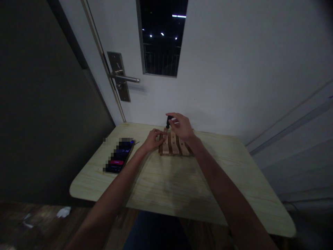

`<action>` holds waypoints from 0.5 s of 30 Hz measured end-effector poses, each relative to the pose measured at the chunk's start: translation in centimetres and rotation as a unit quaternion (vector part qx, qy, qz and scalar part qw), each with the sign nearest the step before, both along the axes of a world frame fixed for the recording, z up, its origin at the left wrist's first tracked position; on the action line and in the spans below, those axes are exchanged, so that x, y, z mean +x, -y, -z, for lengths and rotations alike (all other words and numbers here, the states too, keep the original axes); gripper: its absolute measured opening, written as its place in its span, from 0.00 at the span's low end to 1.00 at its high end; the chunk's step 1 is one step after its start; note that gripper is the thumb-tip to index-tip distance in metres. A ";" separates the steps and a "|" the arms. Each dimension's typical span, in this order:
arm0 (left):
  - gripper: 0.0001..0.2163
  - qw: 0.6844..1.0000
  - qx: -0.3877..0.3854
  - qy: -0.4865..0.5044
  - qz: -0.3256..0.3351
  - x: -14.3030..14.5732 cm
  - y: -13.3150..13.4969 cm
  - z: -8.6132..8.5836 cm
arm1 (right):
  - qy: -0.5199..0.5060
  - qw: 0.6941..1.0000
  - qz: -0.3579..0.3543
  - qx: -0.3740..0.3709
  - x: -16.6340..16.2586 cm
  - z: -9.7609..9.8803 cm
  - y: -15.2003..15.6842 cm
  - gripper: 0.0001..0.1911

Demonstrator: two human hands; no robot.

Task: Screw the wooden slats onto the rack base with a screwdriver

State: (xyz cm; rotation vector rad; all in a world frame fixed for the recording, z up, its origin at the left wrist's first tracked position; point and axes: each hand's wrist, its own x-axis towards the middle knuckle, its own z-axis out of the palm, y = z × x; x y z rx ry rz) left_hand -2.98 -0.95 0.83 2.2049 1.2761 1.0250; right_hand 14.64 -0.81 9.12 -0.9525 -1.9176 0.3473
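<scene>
A black-handled screwdriver (168, 121) stands nearly upright, its tip down on a wooden block with several pale wavy strips (174, 146). My right hand (182, 126) is closed around the screwdriver's handle from the right. At the lower end of the shaft, the thumb and fingers of my left hand (153, 139) come together over the leftmost strip. What they pinch there is too small to make out. Small dark holes show in the strips. My right wrist covers the block's far right corner.
The block lies on a pale wood-grain table (166, 187). A phone (121, 158) with a lit screen lies on the left, with a thin dark object (137, 142) beside it. Behind the table stands a white door with a metal handle (127, 78).
</scene>
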 end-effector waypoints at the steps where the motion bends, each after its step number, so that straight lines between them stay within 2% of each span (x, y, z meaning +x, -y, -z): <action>1: 0.12 1.000 0.003 -0.004 0.000 0.0 0.1 0.1 | 0.000 1.000 0.000 0.000 0.0 0.0 0.0 0.15; 15: 0.13 0.999 -0.007 0.049 0.019 0.5 0.7 1.2 | 0.013 1.000 -0.022 0.008 0.0 0.3 -0.4 0.13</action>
